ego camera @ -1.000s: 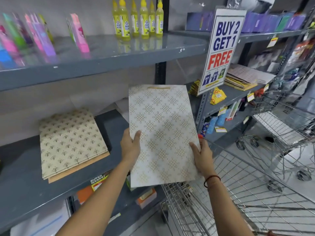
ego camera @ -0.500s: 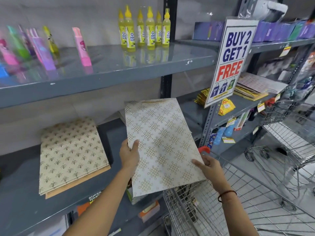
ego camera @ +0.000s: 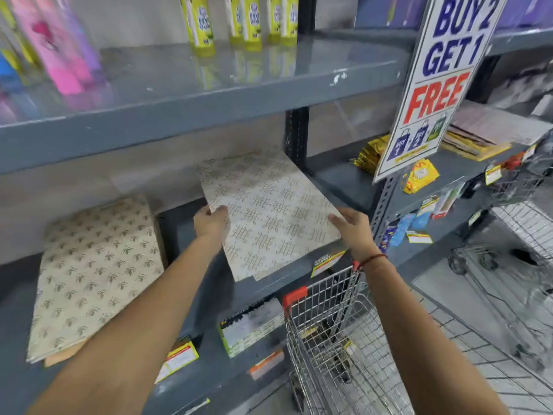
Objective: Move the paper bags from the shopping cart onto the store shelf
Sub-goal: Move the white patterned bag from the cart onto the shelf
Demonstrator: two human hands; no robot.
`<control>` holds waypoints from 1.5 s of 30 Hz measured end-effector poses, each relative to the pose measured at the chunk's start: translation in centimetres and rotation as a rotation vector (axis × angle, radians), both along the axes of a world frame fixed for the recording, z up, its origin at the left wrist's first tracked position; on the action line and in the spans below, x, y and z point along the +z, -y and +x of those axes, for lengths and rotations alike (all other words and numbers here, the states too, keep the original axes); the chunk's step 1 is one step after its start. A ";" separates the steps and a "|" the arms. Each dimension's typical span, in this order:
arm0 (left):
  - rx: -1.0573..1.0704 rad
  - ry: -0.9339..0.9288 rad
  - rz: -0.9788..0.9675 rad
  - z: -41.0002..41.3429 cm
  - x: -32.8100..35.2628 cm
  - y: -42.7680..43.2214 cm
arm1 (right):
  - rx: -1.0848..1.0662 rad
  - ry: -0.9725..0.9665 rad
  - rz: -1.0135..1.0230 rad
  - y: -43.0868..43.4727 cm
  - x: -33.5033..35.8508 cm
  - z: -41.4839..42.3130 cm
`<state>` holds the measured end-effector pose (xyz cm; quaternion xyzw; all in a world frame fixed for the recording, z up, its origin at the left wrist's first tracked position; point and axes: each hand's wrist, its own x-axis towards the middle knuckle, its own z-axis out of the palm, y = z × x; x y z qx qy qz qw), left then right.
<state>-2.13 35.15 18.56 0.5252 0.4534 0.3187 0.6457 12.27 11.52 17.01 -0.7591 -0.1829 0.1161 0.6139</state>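
A white paper bag (ego camera: 269, 211) with a gold lattice print lies flat and slightly skewed on the grey middle shelf (ego camera: 185, 235), its near corner overhanging the shelf front. My left hand (ego camera: 211, 224) grips its left edge. My right hand (ego camera: 351, 226) holds its right edge. To the left on the same shelf rests a stack of beige paper bags (ego camera: 95, 274) with a leaf print. The wire shopping cart (ego camera: 326, 322) stands below my right arm; no bags show in the part I can see.
The upper shelf (ego camera: 209, 94) carries yellow glue bottles (ego camera: 242, 22) and pink tubes (ego camera: 57, 46). A "BUY 2 GET 1 FREE" sign (ego camera: 440, 82) hangs at the right upright. More flat paper goods (ego camera: 484, 130) lie on the right bay. A second cart (ego camera: 520, 223) stands at far right.
The white bag went from upright in front of the shelf to lying flat on the middle shelf. Both hands moved forward and up with it; the view moved closer.
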 end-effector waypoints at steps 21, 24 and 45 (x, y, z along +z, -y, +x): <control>-0.076 -0.488 0.321 1.8 -4.2 0.6 | -0.043 0.345 -0.591 -2.7 -5.4 5.6; -0.178 -0.456 0.349 0.4 -4.9 3.6 | -0.065 0.360 -0.606 -2.9 -5.4 5.2; -0.244 -0.606 0.547 -1.9 -5.2 10.7 | -0.022 0.464 -0.775 -3.0 -4.6 4.7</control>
